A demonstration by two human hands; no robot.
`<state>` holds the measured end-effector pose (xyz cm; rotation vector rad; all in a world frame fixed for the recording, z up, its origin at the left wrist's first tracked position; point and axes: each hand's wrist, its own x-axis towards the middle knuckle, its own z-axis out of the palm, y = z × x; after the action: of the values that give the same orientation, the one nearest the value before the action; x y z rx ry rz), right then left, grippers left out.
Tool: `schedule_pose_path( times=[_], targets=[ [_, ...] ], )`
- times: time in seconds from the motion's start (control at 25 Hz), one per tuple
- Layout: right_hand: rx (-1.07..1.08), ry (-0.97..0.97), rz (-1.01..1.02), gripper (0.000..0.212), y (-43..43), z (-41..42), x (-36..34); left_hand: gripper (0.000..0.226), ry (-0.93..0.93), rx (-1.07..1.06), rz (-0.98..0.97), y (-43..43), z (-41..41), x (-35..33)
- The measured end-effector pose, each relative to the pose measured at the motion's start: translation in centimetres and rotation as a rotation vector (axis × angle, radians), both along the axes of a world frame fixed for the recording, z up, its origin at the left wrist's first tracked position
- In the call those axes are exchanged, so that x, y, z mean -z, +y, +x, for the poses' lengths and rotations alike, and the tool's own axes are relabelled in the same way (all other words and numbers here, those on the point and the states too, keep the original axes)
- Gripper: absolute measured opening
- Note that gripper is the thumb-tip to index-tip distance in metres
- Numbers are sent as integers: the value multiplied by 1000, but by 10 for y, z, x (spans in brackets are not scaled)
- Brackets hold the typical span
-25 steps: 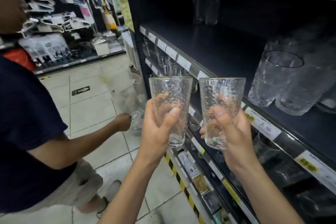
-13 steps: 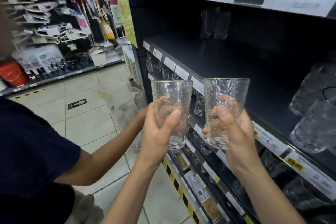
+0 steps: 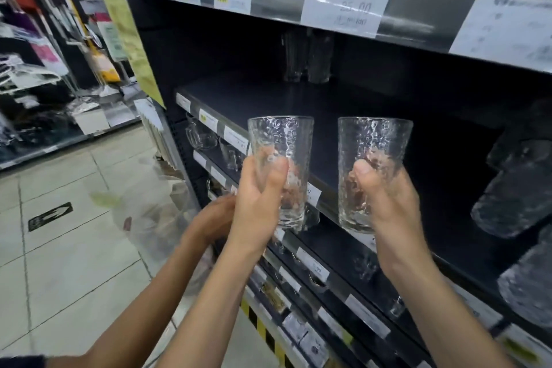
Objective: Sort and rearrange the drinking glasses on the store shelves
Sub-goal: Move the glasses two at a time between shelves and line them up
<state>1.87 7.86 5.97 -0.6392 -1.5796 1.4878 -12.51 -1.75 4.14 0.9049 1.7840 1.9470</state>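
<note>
My left hand [image 3: 258, 203] grips a clear, hammered-texture tumbler [image 3: 282, 140] upright by its lower half. My right hand [image 3: 388, 203] holds a matching tumbler [image 3: 375, 143] the same way. Both glasses hover in front of the edge of a dark shelf [image 3: 268, 98], whose middle stretch is bare. Two tall glasses [image 3: 307, 60] stand at the back of that shelf. Similar textured glasses [image 3: 507, 203] sit at its right end.
Another person's arm [image 3: 191, 236] reaches toward the lower shelves just left of my left hand. Small glass cups [image 3: 203, 137] stand on the shelf below. An upper shelf [image 3: 343, 6] with price tags hangs overhead. The tiled aisle floor [image 3: 74, 233] lies to the left.
My view has risen and turned toward the shelving. Both hands have lifted the tumblers a little higher against the shelf. The other person's body has left the view; only the arm stays.
</note>
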Motion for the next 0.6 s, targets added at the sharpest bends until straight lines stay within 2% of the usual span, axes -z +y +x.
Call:
schedule_pose_path(
  times=[0.08, 0.24, 0.4, 0.52, 0.6],
  targets=[
    [24, -26, -8, 46, 17, -13, 2, 103, -9, 43, -43, 23, -14, -1],
    [83, -61, -50, 53, 54, -40, 5, 87, 37, 73, -76, 69, -42, -4],
    [191, -74, -106, 57, 83, -63, 8, 63, -3, 191, -30, 107, -73, -8],
    [279, -48, -86, 47, 103, -80, 11, 67, -78, 235, 12, 138, -102, -9],
    [336, -45, -81, 50, 115, -91, 14, 76, -124, 284, 38, 160, -119, -8]
  ],
)
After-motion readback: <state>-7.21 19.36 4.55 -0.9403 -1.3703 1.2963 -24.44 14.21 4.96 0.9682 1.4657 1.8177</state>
